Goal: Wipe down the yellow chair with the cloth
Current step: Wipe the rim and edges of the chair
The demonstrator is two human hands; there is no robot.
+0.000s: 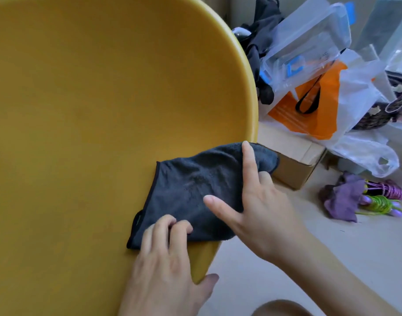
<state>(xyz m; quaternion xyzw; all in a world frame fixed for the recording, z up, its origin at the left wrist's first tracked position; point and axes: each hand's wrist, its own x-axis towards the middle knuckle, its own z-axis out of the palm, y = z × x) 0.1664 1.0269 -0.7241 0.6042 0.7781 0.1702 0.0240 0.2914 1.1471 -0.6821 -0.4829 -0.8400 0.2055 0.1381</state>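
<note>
The yellow chair [93,110] fills the left and middle of the head view, its curved rim running down the right side. A dark grey cloth [191,190] lies draped over that rim at the lower right. My left hand [166,265] rests on the chair's edge, its curled fingertips on the cloth's lower corner and its thumb hooked under the rim. My right hand [259,201] lies on the cloth's right part, forefinger and thumb stretched out over it and the other fingers curled into the fabric at the rim.
To the right of the chair, on the pale floor, stand a cardboard box [295,160], clear and orange plastic bags [321,87], dark clothing [261,42] and a purple rag with toy skates [364,201]. A knee shows at the bottom edge.
</note>
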